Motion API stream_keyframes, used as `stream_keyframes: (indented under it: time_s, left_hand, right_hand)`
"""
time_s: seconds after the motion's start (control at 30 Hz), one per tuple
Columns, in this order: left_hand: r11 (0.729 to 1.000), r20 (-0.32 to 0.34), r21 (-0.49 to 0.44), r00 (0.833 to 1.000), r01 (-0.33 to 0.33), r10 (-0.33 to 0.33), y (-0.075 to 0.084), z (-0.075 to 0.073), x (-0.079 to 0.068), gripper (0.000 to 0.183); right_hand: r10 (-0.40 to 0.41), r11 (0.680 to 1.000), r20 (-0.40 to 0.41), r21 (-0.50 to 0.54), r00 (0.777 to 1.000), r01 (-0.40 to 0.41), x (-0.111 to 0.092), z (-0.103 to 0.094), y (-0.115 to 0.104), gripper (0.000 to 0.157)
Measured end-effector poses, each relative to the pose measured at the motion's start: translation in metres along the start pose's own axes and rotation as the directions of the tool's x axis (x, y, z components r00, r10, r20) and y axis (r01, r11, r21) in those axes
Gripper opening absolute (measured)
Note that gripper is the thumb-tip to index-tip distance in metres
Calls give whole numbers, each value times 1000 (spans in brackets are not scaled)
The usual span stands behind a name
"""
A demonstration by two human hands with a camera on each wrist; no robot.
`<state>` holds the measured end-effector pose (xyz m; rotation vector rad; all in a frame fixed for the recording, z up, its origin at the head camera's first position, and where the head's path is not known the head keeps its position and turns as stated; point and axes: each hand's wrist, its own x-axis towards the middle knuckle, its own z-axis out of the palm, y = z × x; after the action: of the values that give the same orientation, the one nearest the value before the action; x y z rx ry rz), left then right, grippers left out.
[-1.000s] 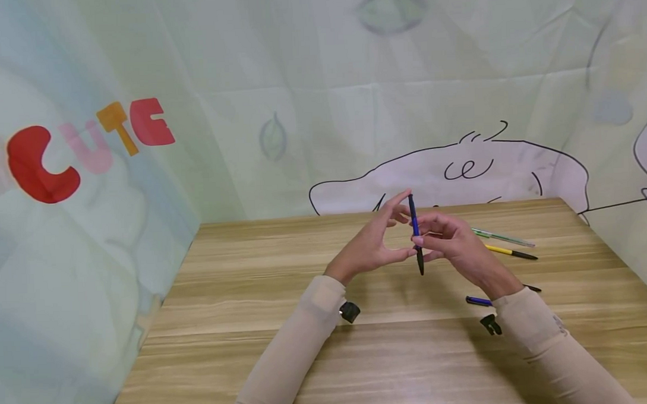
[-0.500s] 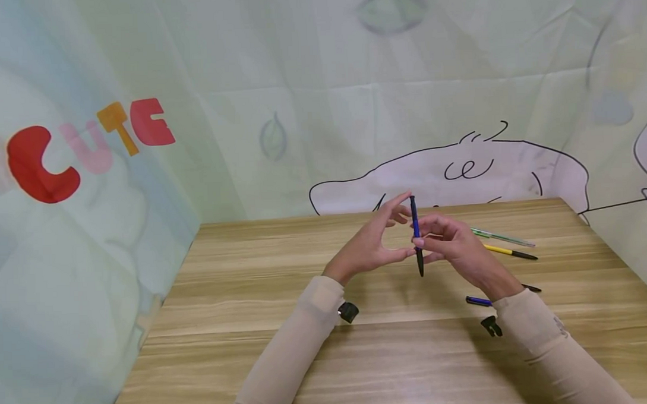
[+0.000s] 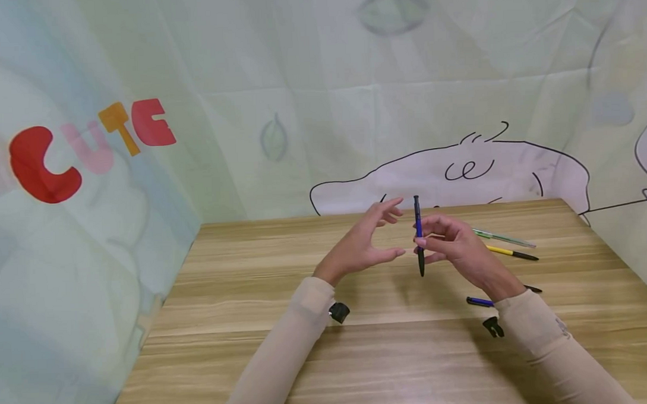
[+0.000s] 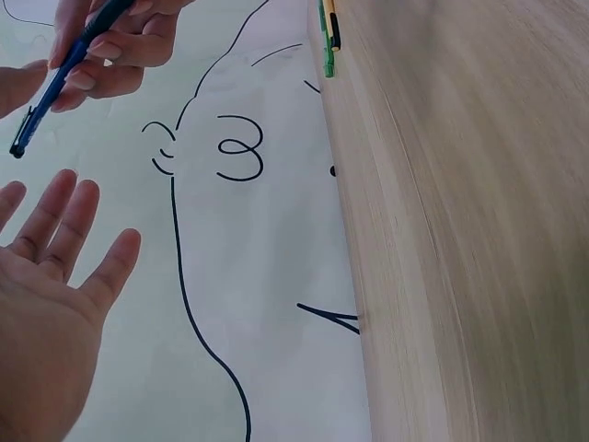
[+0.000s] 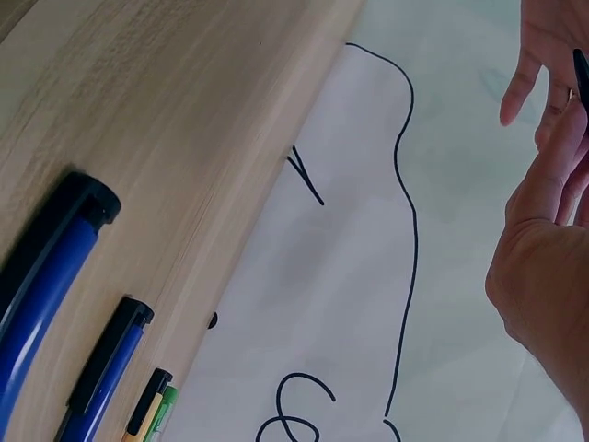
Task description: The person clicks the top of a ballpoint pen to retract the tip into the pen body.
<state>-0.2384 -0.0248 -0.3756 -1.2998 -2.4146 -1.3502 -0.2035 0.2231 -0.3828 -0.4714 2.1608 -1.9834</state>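
The right grip [image 3: 456, 245] pinched the blue pen [image 3: 418, 222] nearly upright above the desk [image 3: 240, 270]; the left grip [image 3: 357, 242] was spread apart, just left. Apparently a holding step; the next move called for steadiness.

A wood-grained bench [image 3: 200, 349] is bordered at back and sides by creased, pale green sheeting [image 3: 318, 59]; the letters CUTE [image 3: 96, 161] are printed at left, a black-outlined cartoon figure [image 3: 419, 181] behind.

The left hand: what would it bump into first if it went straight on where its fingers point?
Most likely the blue pen held nearly upright in the right hand, though depth is hard to judge.
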Motion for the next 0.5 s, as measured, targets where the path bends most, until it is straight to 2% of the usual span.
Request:
stream_keyframes:
  time_s: [0.2, 0.5]
  left_hand:
    - [1000, -1, -3, 1000, -19, 19, -3, -5, -5, 78]
    - [1000, 16, 24, 1000, 10, -11, -7, -11, -13, 70]
  right_hand:
    - [1, 1000, -5, 3, 1000, -1, 0, -1, 1, 26]
    - [-8, 1000, -15, -23, 1000, 8, -3, -7, 3, 24]
